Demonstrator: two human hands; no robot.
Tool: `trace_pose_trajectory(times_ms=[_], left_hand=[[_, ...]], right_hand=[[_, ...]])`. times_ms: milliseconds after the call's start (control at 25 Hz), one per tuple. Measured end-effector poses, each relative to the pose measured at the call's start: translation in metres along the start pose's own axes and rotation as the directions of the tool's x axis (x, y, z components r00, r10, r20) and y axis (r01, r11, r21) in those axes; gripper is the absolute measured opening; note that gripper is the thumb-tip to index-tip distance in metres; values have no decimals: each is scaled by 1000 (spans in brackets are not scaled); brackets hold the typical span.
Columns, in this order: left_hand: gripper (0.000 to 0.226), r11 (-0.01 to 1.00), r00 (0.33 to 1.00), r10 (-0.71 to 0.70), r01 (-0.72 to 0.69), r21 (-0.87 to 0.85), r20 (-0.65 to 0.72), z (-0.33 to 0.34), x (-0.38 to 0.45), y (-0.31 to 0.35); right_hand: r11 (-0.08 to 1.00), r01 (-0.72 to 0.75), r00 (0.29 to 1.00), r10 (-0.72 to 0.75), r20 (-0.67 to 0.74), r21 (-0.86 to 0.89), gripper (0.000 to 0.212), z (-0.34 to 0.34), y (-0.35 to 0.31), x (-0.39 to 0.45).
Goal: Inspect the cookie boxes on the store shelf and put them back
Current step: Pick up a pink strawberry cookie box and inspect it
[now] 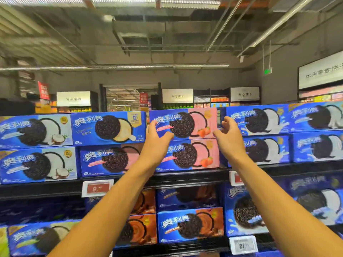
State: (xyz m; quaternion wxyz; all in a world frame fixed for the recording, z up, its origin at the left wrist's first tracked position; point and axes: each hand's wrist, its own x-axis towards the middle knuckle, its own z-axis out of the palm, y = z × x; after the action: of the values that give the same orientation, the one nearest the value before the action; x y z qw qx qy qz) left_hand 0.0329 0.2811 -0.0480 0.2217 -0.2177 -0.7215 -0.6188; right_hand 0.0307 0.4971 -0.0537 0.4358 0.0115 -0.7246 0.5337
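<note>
Both arms are raised toward the top blue-and-pink strawberry cookie box [183, 124], stacked on a matching box [187, 154] on the black store shelf [185, 176]. The left hand [157, 140] and right hand [229, 135] are held at its ends, fingers [227, 121] loosely spread, nothing gripped.

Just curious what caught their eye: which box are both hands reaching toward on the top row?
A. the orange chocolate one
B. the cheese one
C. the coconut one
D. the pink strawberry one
D: the left hand and right hand, both empty, flank the top pink strawberry box.
</note>
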Motion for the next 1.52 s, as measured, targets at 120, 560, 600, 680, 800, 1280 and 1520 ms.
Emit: trace_pose_trajectory(times_ms=[120, 560, 600, 680, 800, 1280, 1520], left_hand=[[46, 1000, 996, -21, 22, 15, -88, 7, 6, 4], [55, 990, 983, -67, 45, -132, -168, 8, 8, 11], [55, 991, 979, -32, 6, -132, -200, 6, 5, 11], [55, 984, 963, 73, -112, -137, -260, 1, -5, 12], [57, 939, 939, 176, -250, -234, -297, -4, -27, 14], [57, 906, 888, 277, -368, -208, -366, -25, -121, -36], [56, 914, 891, 196, -317, -253, -410, -42, -150, -60]], right_hand=[[1000, 13, 998, -14, 55, 11, 61, 2, 4, 10], [973, 115, 989, -131, 69, 201, 29, -4, -3, 1], [961, 133, 988, -149, 51, 241, 27, -7, -5, 0], [938, 158, 987, -163, -10, 310, 26, -13, -9, -5], [909, 172, 985, -148, -93, 380, 30, -20, -11, -20], [858, 176, 972, -229, 53, 483, 56, -33, 25, -101], [880, 156, 951, -256, 173, 448, 56, -37, 27, -147]])
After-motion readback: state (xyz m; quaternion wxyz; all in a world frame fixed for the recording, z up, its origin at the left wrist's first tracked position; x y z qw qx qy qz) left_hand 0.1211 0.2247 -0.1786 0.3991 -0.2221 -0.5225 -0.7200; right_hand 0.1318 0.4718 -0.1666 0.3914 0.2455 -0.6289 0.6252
